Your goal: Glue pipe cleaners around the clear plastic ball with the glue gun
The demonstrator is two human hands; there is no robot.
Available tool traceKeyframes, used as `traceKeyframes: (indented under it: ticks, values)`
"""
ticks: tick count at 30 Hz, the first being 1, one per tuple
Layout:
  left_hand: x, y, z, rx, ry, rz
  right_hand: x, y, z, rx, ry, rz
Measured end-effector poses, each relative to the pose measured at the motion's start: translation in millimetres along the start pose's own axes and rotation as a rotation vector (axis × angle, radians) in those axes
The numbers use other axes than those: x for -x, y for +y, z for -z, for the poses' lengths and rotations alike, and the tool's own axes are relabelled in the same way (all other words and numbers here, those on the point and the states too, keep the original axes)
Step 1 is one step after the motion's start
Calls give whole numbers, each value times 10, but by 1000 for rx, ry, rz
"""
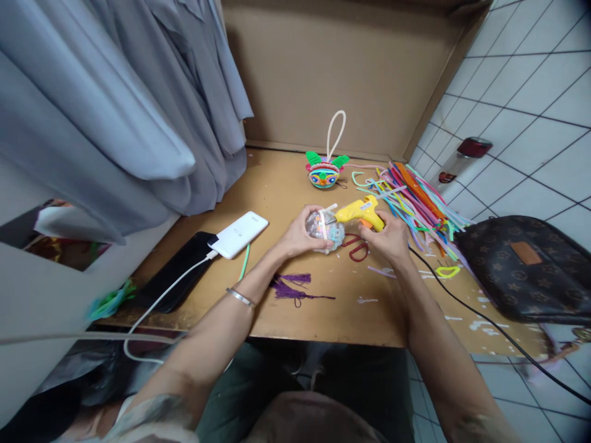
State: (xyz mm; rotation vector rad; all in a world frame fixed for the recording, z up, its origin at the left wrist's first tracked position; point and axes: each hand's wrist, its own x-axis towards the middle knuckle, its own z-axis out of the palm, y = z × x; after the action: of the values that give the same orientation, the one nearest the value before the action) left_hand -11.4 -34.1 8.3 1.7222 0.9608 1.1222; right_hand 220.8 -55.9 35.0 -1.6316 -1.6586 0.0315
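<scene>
A clear round ball (318, 226) with pale, colourful filling and a white band round it is held in my left hand (298, 235), fingers wrapped about its left side. My right hand (390, 237) grips a yellow glue gun (357, 211) by its handle, a finger near the orange trigger. The gun's nozzle points left and meets the ball's upper right, though exact contact is hard to tell. Behind them stands a colourful lion-like head ornament (324, 175) with green ears and a white loop. Red-handled scissors (357, 248) lie between the hands.
Purple tassels (293, 288) lie near the front edge. On the left are a white power bank (242, 234) with a cable and a black case (178, 277). Coloured pipe cleaners (415, 200) spread at the back right, beside a brown bag (521, 271). A black cord crosses the right side.
</scene>
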Motion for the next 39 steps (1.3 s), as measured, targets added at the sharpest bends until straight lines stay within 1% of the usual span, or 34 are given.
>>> traceKeyframes:
  ticks: [5, 8, 10, 16, 22, 27, 30, 39]
  values:
    - [-4, -17, -4, 13, 0, -1, -4, 28, -25, -151, -98, -29]
    - [-5, -28, -5, 21, 0, -19, 7, 23, -25, -265, -115, -33]
    - [-7, -43, -7, 27, 2, -24, 9, 22, -12, -300, -120, -33]
    - [-12, -72, -14, 38, 10, -29, -24, 57, 41, -341, -165, -1]
    - [-11, -38, -4, 6, -2, -18, -31, 64, 35, -325, -182, 12]
    - [-18, -31, -2, 8, 11, -16, -28, 55, 41, -396, -227, 25]
    - [-19, -37, -3, 13, 8, -25, -31, 53, 57, -396, -247, 21]
    - [2, 1, 3, -28, 3, 11, -24, 65, 16, -379, -218, 31]
